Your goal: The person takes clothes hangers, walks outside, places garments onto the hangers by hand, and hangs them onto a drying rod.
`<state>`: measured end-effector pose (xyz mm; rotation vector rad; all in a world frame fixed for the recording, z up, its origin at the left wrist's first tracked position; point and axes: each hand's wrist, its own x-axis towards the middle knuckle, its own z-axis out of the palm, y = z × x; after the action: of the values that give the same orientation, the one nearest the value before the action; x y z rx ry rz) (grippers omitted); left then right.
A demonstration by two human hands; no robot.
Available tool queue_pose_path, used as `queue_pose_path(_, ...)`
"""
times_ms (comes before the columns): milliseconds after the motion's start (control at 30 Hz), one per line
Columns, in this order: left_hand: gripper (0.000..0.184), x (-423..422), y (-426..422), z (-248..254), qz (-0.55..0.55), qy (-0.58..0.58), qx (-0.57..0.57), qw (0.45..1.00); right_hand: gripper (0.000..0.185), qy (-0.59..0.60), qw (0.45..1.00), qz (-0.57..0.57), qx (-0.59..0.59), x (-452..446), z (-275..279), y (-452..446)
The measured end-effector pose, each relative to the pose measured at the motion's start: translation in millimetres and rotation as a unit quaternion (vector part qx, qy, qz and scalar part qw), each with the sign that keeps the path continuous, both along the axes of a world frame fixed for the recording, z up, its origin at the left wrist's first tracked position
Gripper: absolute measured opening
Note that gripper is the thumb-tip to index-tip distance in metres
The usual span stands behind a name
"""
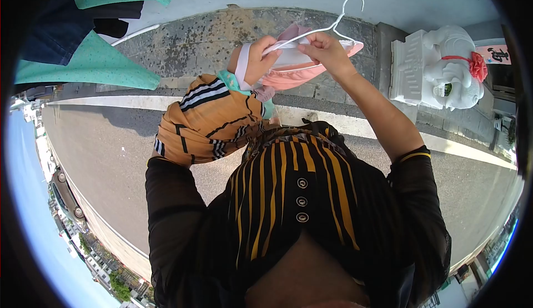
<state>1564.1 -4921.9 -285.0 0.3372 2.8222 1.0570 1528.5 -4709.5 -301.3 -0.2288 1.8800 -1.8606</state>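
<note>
A white clothes hanger (pixel 338 24) is held out in front of me, its hook up and to the right. A pink garment (pixel 297 78) with a pale inside hangs around the hanger's lower part. My left hand (pixel 259 61) is closed around the hanger's left end and a white strip of cloth. The thumb and fingers of my right hand (pixel 328 54) pinch the garment's upper edge near the middle of the hanger; the fingertips partly cover the fabric. Over my left forearm lies a tan cloth (pixel 208 119) with black and white stripes, beside a bit of mint-green fabric (pixel 230 81).
Mint-green cloths (pixel 91 61) and dark garments (pixel 53 24) hang at upper left. A white stone lion statue (pixel 449 69) with a red ribbon stands at right. Stained paving (pixel 194 41) runs along the wall; a car (pixel 68 194) is on the road at far left.
</note>
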Motion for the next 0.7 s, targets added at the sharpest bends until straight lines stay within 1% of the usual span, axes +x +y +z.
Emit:
queue_pose_path(33,0.032,-0.6,0.3,1.2,-0.006,0.032,0.041,0.999,0.017,0.005,1.000,0.002,0.015,1.0,0.7,-0.5)
queue_pose_path(67,0.032,0.9,1.1,2.4,-0.007,0.031,0.041,0.999,0.020,0.007,1.000,-0.008,-0.007,5.5,3.9,-4.8)
queue_pose_path(100,0.039,4.7,2.3,2.3,-0.017,0.009,0.078,0.997,0.020,0.007,1.000,-0.010,-0.007,7.9,-0.2,-11.6)
queue_pose_path(133,0.046,7.6,4.3,6.1,-0.027,-0.014,0.115,0.993,0.020,0.016,0.999,-0.025,-0.039,11.3,-7.7,-18.4)
queue_pose_path(167,0.046,8.7,4.6,5.9,-0.028,-0.015,0.115,0.993,0.020,0.026,0.996,-0.040,-0.071,14.7,-15.2,-21.9)
queue_pose_path(200,0.049,10.8,-0.6,7.3,-0.051,-0.035,0.164,0.985,0.021,0.042,0.999,-0.002,-0.023,18.1,-18.4,-27.9)
queue_pose_path(233,0.054,11.2,-0.5,5.4,-0.075,-0.053,0.211,0.973,0.021,0.044,0.999,-0.003,-0.023,22.2,-14.7,-29.6)
queue_pose_path(267,0.045,11.9,0.3,-0.6,-0.098,-0.049,0.250,0.962,0.021,0.041,0.997,0.025,-0.061,29.9,-7.2,-31.7)
queue_pose_path(300,0.045,13.9,-0.7,-5.7,-0.098,-0.050,0.250,0.962,0.022,0.036,0.993,0.053,-0.097,38.9,1.4,-31.6)
queue_pose_path(333,0.040,15.8,-4.1,-9.9,-0.107,-0.084,0.215,0.967,0.022,0.013,0.993,0.026,-0.112,46.2,15.6,-29.4)
queue_pose_path(367,0.034,16.0,-2.6,-0.8,-0.118,-0.118,0.180,0.969,0.022,0.011,0.994,0.024,-0.110,46.2,19.6,-22.6)
queue_pose_path(400,0.024,16.9,-2.7,10.5,-0.116,-0.077,0.080,0.987,0.022,-0.015,0.994,0.099,-0.040,43.8,21.2,-10.4)
queue_pose_path(433,0.024,29.9,-3.5,15.1,-0.115,-0.073,0.080,0.987,0.021,-0.034,0.983,0.176,0.029,53.0,25.0,1.1)
queue_pose_path(467,0.024,35.4,-4.9,17.9,-0.179,0.073,0.040,0.980,0.021,-0.020,0.969,0.233,0.083,63.5,39.0,10.8)
queue_pose_path(500,0.025,40.1,-6.5,20.5,-0.238,0.215,-0.002,0.947,0.021,-0.007,0.948,0.288,0.136,76.0,59.3,21.9)
queue_pose_path(567,0.025,48.7,-7.5,28.9,-0.241,0.207,0.008,0.948,0.025,-0.019,0.928,0.360,0.093,85.5,105.5,51.6)
queue_pose_path(633,0.027,51.9,-8.5,39.2,-0.252,0.199,0.022,0.947,0.026,-0.050,0.888,0.446,0.101,74.2,136.4,84.3)
queue_pose_path(700,0.028,53.9,-12.2,48.7,-0.268,0.192,0.025,0.944,0.024,-0.142,0.891,0.430,-0.028,59.8,143.5,118.6)
